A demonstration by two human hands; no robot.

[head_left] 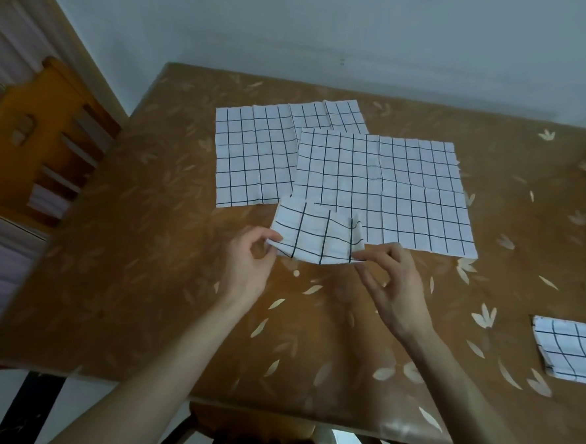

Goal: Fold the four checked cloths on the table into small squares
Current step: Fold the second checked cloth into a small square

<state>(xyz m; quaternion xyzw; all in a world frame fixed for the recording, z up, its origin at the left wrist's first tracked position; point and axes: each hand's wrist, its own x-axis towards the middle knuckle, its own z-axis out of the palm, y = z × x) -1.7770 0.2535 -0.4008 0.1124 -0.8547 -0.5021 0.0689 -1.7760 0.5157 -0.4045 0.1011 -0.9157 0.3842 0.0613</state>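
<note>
A small folded checked cloth (318, 235) is held just above the table's middle. My left hand (249, 263) pinches its near left corner and my right hand (389, 282) pinches its near right corner. Behind it a checked cloth (406, 191) lies spread flat, overlapping a second spread checked cloth (254, 154) to its left. A folded checked square (572, 348) rests at the right edge of the view.
The table (126, 280) has a brown leaf-patterned cover and stands against a pale wall. A wooden chair (43, 131) stands at the left side. Another chair's back (254, 439) shows below the table's near edge.
</note>
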